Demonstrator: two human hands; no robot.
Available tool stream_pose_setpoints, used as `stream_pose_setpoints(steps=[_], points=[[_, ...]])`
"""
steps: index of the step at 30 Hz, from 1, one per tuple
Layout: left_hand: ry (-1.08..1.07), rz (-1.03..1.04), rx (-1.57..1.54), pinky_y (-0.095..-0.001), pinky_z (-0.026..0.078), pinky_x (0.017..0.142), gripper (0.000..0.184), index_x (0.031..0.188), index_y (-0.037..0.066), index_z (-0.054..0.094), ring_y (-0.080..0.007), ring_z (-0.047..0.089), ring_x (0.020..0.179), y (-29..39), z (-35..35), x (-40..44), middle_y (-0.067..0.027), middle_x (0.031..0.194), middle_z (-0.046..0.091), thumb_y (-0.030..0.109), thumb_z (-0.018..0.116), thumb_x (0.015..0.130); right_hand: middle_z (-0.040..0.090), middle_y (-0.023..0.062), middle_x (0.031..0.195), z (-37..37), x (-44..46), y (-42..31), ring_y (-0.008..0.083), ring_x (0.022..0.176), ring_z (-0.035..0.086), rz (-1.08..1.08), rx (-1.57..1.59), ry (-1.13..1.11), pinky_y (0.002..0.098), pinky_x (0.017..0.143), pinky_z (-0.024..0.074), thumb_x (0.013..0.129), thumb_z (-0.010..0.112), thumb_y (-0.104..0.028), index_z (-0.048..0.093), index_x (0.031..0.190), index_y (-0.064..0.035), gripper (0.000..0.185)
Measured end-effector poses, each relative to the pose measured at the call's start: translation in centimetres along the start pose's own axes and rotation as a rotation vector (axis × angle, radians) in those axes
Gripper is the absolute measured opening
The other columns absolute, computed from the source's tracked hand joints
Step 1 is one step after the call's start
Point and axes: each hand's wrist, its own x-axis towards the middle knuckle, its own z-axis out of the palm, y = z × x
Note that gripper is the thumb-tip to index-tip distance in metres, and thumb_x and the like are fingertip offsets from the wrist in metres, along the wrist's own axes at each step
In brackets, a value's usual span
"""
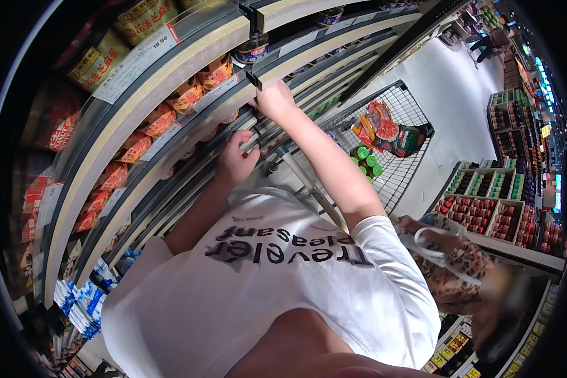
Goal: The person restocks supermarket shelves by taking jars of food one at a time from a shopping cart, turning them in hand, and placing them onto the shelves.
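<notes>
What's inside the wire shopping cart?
The cart holds green-lidded containers, red-orange packaging and a dark package. The right forearm covers part of the cart; anything beneath the goods is hidden.

Runs aslant from lower left to upper centre of the frame as a pale-edged shelf (235, 103); bears red-orange packets (186, 96) in a row.

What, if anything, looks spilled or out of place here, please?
Nothing stands out: the cart holds packets and green-lidded containers, and no spill shows on the floor. The shelf edges curve, probably from the lens.
</notes>
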Motion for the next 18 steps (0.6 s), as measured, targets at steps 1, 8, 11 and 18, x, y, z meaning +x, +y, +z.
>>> stream_pose_setpoints(steps=[1, 8, 11, 18], points=[[-0.003, -0.011, -0.001, -0.0267, 0.052, 0.064, 0.042, 0.126, 0.004, 0.062, -0.0116, 0.064, 0.071, 0.0, -0.2, -0.2, -0.0118, 0.114, 0.066, 0.006, 0.072, 0.085, 0.070, 0.0207, 0.094, 0.2, 0.0, -0.1, 0.0411, 0.088, 0.069, 0.010, 0.006, 0.010, 0.0491, 0.077, 0.0566, 0.080, 0.076, -0.024, 0.068, 0.105, -0.0048, 0.032], [0.008, 0.024, 0.024, -0.0269, 0.051, 0.063, 0.042, 0.126, 0.003, 0.062, -0.0115, 0.063, 0.065, -0.5, 0.2, 0.1, -0.0115, 0.109, 0.067, 0.008, 0.073, 0.086, 0.070, 0.0214, 0.098, -1.0, 0.1, -0.6, 0.0399, 0.091, 0.069, -0.001, -0.012, 0.044, 0.0482, 0.081, 0.0569, 0.080, 0.078, -0.024, 0.068, 0.111, -0.0041, 0.038], [0.016, 0.026, 0.009, -0.0271, 0.051, 0.062, 0.041, 0.125, 0.003, 0.062, -0.0117, 0.063, 0.064, -0.6, 0.4, 0.0, -0.0118, 0.107, 0.067, 0.008, 0.072, 0.086, 0.070, 0.0228, 0.102, -1.0, -0.1, -0.6, 0.0412, 0.095, 0.069, 0.013, 0.003, 0.030, 0.0487, 0.084, 0.0570, 0.082, 0.075, -0.024, 0.068, 0.112, -0.0043, 0.037], [0.002, 0.071, 0.004, -0.0281, 0.051, 0.063, 0.042, 0.125, 0.003, 0.061, -0.0128, 0.064, 0.066, -1.0, 0.9, 0.2, -0.0121, 0.108, 0.067, 0.010, 0.072, 0.085, 0.070, 0.0248, 0.105, -0.9, 0.1, -0.2, 0.0436, 0.097, 0.068, 0.030, 0.053, 0.020, 0.0500, 0.085, 0.0567, 0.084, 0.073, -0.024, 0.069, 0.111, -0.0032, 0.035]])
